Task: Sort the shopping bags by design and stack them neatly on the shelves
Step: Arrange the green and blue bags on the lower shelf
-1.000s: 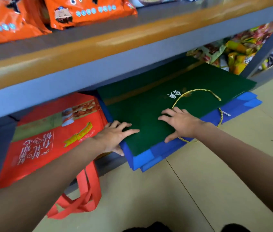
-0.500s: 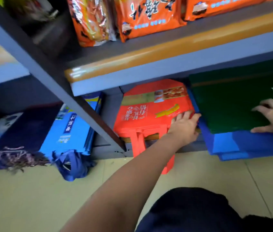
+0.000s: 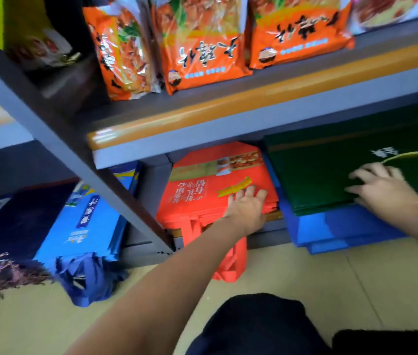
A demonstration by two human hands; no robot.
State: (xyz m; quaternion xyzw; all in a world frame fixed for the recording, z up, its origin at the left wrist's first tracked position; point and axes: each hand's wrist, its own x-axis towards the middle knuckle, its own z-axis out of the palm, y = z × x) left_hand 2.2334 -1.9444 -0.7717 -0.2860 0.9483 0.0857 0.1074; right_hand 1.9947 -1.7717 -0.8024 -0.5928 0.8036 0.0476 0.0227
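Bags lie flat on the bottom shelf (image 3: pixel 266 228), handles toward the floor. Left of the grey upright (image 3: pixel 74 155) sit the navy bag (image 3: pixel 18 221) and light-blue bag (image 3: pixel 87 221); right of it the red bag (image 3: pixel 202 198) — the left hand (image 3: pixel 247 208) rests on it, fingers straight. Farther right, the right hand (image 3: pixel 382 190) presses spread fingers on the green bags (image 3: pixel 331 170) — stacked atop blue bags (image 3: pixel 343 229).

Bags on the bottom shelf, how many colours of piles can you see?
Red pile, under the left hand: 1
Green pile, under the right hand: 1
Blue pile beneath the green: 1
Light blue pile: 1
Dark navy pile: 1
Total: 5 piles
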